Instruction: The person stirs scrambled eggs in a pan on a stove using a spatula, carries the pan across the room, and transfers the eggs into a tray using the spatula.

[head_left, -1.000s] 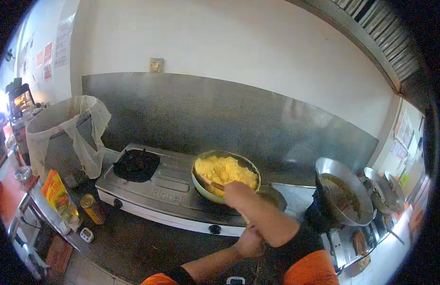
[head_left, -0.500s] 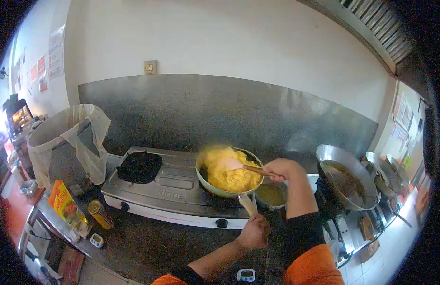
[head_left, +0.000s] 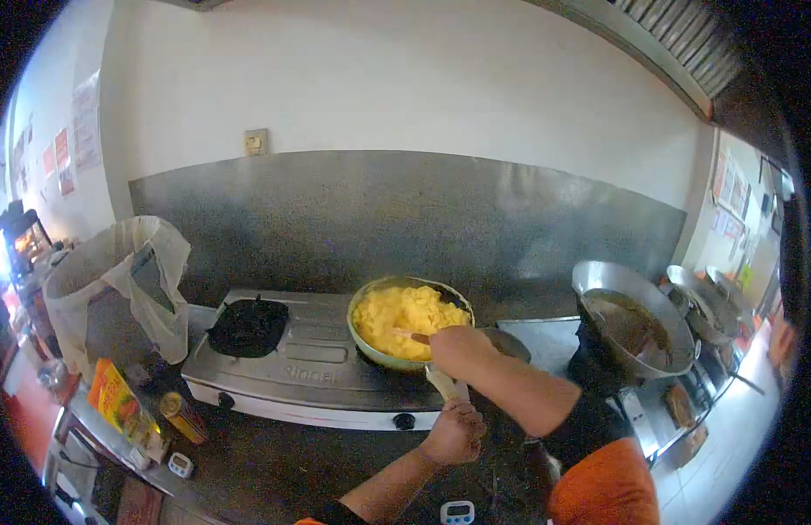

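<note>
A pan [head_left: 356, 343] full of scrambled eggs [head_left: 414, 308] stands on the right burner of a two-burner gas stove [head_left: 322, 378]. Its pale handle points toward me, and my left hand [head_left: 454, 432] is closed around that handle. With closed fingers, my right hand [head_left: 459, 350] grips the brown handle of a spatula [head_left: 414, 336]. The spatula's blade is mostly sunk in the eggs near the pan's front. Beside the pan, my right forearm partly covers a smaller pot [head_left: 509, 343].
A large wok [head_left: 635, 325] with brown liquid sits at right, more pans behind it. A bin with a translucent liner [head_left: 116, 289] stands left, near a yellow pouch [head_left: 123, 404], a can [head_left: 183, 416] and a small timer [head_left: 180, 465]. Another timer [head_left: 457, 512] lies in front.
My right hand has moved left and toward me, pushing the spatula down into the eggs. My left hand stays on the pan handle. The view has shifted slightly.
</note>
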Demonstrator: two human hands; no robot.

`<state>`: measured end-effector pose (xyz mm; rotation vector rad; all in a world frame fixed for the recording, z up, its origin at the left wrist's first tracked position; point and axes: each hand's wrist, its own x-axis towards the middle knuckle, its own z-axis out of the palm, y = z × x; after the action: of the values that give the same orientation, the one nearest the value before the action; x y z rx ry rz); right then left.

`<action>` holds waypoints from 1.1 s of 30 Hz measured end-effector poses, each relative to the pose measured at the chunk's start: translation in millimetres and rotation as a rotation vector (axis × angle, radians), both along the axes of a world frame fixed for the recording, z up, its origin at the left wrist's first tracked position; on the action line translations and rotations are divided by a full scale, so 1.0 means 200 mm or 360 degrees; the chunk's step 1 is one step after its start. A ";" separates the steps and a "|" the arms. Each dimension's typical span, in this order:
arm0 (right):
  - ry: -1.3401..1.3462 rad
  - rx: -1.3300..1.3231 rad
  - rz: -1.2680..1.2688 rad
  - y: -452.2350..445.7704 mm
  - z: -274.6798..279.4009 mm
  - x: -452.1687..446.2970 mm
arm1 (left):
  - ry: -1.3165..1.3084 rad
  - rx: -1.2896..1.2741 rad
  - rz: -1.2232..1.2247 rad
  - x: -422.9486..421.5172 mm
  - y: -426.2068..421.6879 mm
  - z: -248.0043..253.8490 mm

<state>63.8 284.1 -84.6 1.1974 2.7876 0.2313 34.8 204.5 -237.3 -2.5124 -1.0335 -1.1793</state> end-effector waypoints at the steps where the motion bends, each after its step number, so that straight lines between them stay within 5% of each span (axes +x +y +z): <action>1: 0.0055 -0.0001 -0.0126 -0.06 0.10 0.03 | -0.0052 -0.0076 -0.0120 -0.01 0.08 -0.13; 6: 0.0130 0.0210 -0.0391 -0.11 0.43 0.25 | -0.0184 -0.0290 -0.0221 -0.07 0.06 -0.10; 12: 0.0114 0.0039 -0.0183 0.18 -0.07 0.18 | -0.0064 0.0022 -0.0241 -0.19 -0.08 0.18; 14: 0.0036 0.0054 -0.0294 0.14 0.14 0.22 | -0.0242 0.0013 -0.0345 -0.25 -0.06 0.11; 16: -0.0048 0.0133 -0.0321 0.09 0.39 0.29 | -0.0557 -0.0704 -0.0553 -0.34 -0.02 -0.06; 18: -0.0189 0.0356 -0.0266 0.13 0.54 0.37 | -0.0348 -0.0092 -0.0484 -0.42 -0.11 0.16; 20: -0.0309 0.0566 -0.0250 0.23 0.58 0.40 | -0.0510 -0.0455 -0.0553 -0.53 -0.11 0.06; 22: -0.0369 0.0697 -0.0266 0.40 0.51 0.40 | -0.0570 -0.0331 -0.0676 -0.56 -0.16 0.23; 25: -0.0709 0.0556 0.0093 0.52 0.41 0.41 | -0.0677 -0.0285 -0.0632 -0.57 -0.14 0.18; 33: -0.0149 -0.0082 0.0566 0.65 0.22 0.61 | -0.0641 -0.0386 -0.0790 -0.65 -0.12 0.20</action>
<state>185.9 414.6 -41.5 0.6544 2.8830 0.2329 -95.9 180.5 -197.5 -2.8974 -0.6653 -1.8572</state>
